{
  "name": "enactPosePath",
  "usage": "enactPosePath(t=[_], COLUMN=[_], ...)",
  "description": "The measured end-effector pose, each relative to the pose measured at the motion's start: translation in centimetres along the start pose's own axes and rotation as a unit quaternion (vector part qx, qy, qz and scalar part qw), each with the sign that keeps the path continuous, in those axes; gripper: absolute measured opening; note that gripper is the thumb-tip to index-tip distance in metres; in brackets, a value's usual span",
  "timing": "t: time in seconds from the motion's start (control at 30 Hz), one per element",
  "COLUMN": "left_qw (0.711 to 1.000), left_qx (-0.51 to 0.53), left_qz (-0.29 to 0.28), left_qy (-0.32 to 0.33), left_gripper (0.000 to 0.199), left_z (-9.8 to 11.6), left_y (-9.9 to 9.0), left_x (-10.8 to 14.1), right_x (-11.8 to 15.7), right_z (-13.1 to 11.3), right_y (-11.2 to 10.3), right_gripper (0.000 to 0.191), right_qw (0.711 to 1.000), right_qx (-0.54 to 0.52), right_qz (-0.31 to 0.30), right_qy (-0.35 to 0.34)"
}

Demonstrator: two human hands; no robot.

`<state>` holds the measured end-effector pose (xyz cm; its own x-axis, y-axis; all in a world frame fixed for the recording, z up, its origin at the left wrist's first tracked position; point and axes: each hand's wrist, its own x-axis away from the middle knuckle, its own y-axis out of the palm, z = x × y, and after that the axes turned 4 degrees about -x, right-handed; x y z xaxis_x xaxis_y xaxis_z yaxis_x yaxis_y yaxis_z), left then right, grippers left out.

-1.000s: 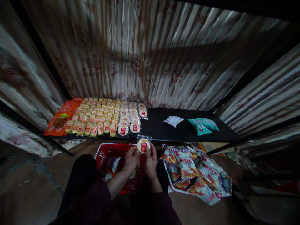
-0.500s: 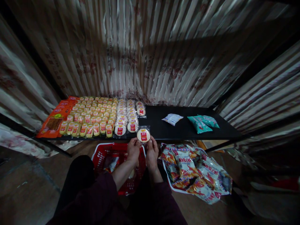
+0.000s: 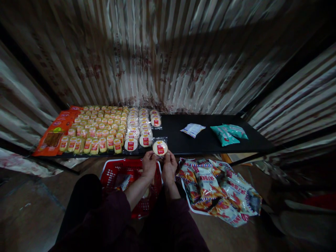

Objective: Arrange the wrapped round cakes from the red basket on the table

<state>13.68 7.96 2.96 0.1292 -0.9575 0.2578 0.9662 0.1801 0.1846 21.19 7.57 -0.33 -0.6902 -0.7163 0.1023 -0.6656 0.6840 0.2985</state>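
Note:
Between my two hands is a round white rice cracker (image 3: pixel 160 148) in a clear wrapper with a red label. My left hand (image 3: pixel 149 164) pinches the wrapper's lower left edge, and my right hand (image 3: pixel 169 165) grips its lower right edge. The cracker is upright at the front edge of the black shelf (image 3: pixel 175 145). Just left of it, rows of the same wrapped crackers (image 3: pixel 145 139) overlap on the shelf. Beneath my left hand stands a red basket (image 3: pixel 112 171) with a few packets inside, partly hidden by my forearm.
Several small yellow packaged cakes (image 3: pixel 98 133) fill the shelf's left part, beside orange bags (image 3: pixel 54 134). To the right lie a white packet (image 3: pixel 193 130) and green packets (image 3: pixel 225 135). A second basket (image 3: pixel 193 209), heaped with snack bags (image 3: pixel 210 183), stands on the floor. Pleated curtain (image 3: pixel 147 52) hangs behind.
The view has shifted slightly. The rice cracker stays pinched between both hands at the shelf's front edge, with almost no movement against the shelf.

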Motion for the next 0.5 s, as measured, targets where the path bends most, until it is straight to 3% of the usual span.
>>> enactPosePath(t=[0.17,0.5], left_qw=[1.000,0.999], left_qx=[-0.013,-0.027], left_qz=[0.006,-0.009], left_qy=[-0.001,-0.032], left_gripper=[0.015,0.014], left_z=[0.0,1.1], left_y=[0.8,2.7], left_x=[-0.3,-1.6], right_x=[-0.2,-2.0], right_z=[0.0,-1.9], right_y=[0.0,0.1], right_gripper=[0.045,0.051], right_qw=[1.000,1.000], right_qx=[-0.011,0.020], right_qz=[0.020,0.005], right_qy=[0.014,0.011])
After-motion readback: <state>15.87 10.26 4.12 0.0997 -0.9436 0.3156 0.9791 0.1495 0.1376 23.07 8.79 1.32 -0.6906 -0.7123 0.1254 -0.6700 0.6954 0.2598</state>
